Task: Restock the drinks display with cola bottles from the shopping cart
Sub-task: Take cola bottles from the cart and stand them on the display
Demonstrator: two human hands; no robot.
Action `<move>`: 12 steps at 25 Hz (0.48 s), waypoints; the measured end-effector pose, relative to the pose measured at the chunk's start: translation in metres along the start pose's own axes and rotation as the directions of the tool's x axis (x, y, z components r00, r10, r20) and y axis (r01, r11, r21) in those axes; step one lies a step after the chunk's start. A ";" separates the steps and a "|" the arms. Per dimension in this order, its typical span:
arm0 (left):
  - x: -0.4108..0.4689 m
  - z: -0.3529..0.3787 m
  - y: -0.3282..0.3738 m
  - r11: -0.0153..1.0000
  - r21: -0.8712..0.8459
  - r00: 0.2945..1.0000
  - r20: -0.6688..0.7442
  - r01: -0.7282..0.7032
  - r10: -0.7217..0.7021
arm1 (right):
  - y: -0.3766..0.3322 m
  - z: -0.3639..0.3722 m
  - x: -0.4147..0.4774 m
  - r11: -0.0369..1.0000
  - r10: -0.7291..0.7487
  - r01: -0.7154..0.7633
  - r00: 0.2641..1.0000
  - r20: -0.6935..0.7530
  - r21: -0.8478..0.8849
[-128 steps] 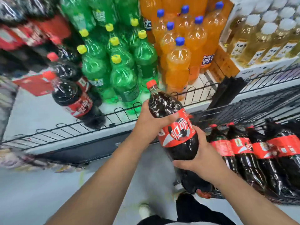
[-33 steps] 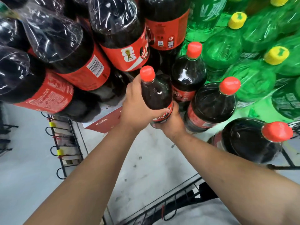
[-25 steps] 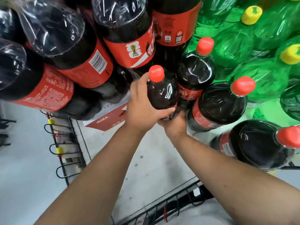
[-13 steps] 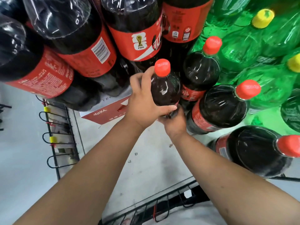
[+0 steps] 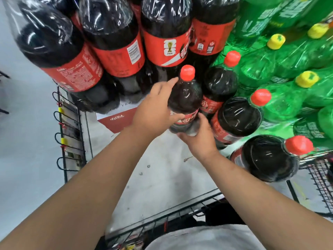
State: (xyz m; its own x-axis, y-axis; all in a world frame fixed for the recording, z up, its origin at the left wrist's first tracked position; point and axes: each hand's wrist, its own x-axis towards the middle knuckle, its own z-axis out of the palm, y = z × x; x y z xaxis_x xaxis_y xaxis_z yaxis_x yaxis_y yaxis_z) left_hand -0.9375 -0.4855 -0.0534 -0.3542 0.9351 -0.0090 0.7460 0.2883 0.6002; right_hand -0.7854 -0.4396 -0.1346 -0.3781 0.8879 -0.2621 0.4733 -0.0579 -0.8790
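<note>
A large cola bottle with a red cap and red label stands upright on the white display shelf. My left hand wraps round its left side, thumb across the label. My right hand grips its base from the front right. Three more red-capped cola bottles stand in a row to its right. Shrink-wrapped packs of cola are stacked just behind and to the left.
Green soda bottles with yellow caps fill the shelf at the right. A black wire rail edges the shelf front and a wire rack its left side. A red and white sign lies under the packs.
Since five seconds ago both hands have carried the bottle from above the cart to the shelf. Over the last second it has settled beside the other colas; my left fingers have spread.
</note>
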 end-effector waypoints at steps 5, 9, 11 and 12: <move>-0.023 -0.032 0.008 0.975 0.166 0.988 -0.010 -0.151 0.154 | -0.048 -0.041 -0.039 0.893 -0.106 0.160 0.983 0.149 -0.421; -0.037 -0.064 0.031 0.934 0.245 0.957 -0.064 -0.260 0.283 | -0.108 -0.081 -0.068 0.682 -0.249 0.281 0.957 0.148 -0.675; -0.041 -0.078 0.049 0.909 0.286 0.937 -0.084 -0.303 0.339 | -0.135 -0.106 -0.076 0.568 -0.302 0.282 0.945 0.123 -0.773; -0.043 -0.084 0.059 0.899 0.304 0.931 -0.087 -0.314 0.355 | -0.145 -0.119 -0.081 0.533 -0.303 0.260 0.947 0.105 -0.805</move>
State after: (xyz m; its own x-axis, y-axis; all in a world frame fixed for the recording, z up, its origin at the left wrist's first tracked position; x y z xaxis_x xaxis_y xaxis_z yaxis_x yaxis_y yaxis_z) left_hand -0.9256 -0.5256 0.0493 -0.1140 0.9550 0.2737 0.9536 0.0279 0.2999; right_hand -0.7289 -0.4485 0.0616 -0.5853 0.8105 -0.0241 0.7946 0.5674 -0.2160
